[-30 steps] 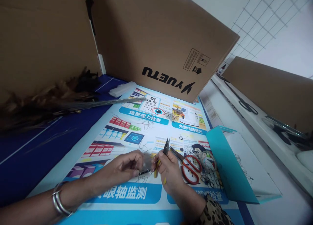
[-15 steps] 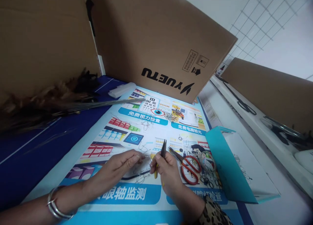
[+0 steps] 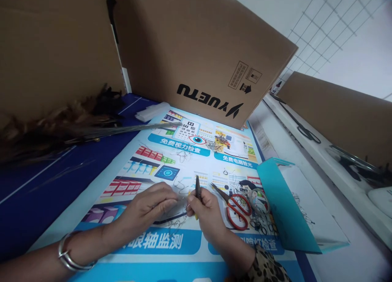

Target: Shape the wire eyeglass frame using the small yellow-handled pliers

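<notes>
My right hand (image 3: 206, 210) is closed around a pair of pliers (image 3: 198, 187). Their dark jaws point away from me, and a bit of yellow handle shows below the fingers. To its left, my left hand (image 3: 156, 202) has its fingers pressed together; whatever they pinch is too thin to make out. A small gap separates the two hands. Bent pieces of thin wire (image 3: 175, 223) lie on the printed sheet under them. Beside my right hand rest red-handled scissors (image 3: 237, 212), with a coil of wire (image 3: 259, 201) and small dark wire loops (image 3: 260, 225) to their right.
A turquoise box (image 3: 277, 208) holding wire pieces stands open at the right. Behind the printed sheet (image 3: 171, 245) rises a large cardboard box (image 3: 202, 49). Feather-like brown bundles (image 3: 61, 123) with long thin stems lie at the left. Another pair of scissors (image 3: 303, 129) lies farther right.
The pliers have swung left to a more upright angle, and their jaws look closer together. My left hand has shifted slightly, its fingers turned more downward.
</notes>
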Tool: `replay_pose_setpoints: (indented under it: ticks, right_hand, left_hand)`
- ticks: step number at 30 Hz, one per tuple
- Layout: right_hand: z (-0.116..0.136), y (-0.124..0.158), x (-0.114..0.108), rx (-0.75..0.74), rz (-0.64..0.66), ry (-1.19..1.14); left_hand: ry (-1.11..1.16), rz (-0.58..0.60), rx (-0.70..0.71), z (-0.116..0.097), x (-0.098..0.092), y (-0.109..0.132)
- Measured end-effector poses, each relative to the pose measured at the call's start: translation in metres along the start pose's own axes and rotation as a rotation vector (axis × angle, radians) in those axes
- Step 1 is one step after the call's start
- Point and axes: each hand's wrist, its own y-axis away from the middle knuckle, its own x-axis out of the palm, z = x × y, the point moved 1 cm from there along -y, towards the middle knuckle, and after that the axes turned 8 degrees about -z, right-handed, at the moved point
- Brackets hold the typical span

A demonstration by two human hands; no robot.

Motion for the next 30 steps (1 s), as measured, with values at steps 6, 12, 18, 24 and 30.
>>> replay_pose_setpoints:
  ticks: [6,12,18,24,30]
  right_hand:
    - [-0.001,-0.003,0.004,-0.07,0.06,0.108]
    - [0.0,0.0,0.008,-0.117,0.129,0.118]
    - [0.002,0.003,0.01,-0.065,0.168,0.054]
    - [0.007,0.005,0.008,-0.028,0.138,0.069]
    - [0.001,0.002,0.004,-0.038,0.125,0.095]
  left_hand:
    - [-0.015,0.006,0.021,-0.003,0.002,-0.001]
    - [-0.056,-0.003,0.08,0.0,0.003,-0.001]
    - [-0.09,-0.012,0.198,0.005,0.003,0.003]
    - [-0.078,0.049,0.24,0.007,0.002,0.003]
    - [-0.008,0.05,0.078,0.006,0.0,-0.001]
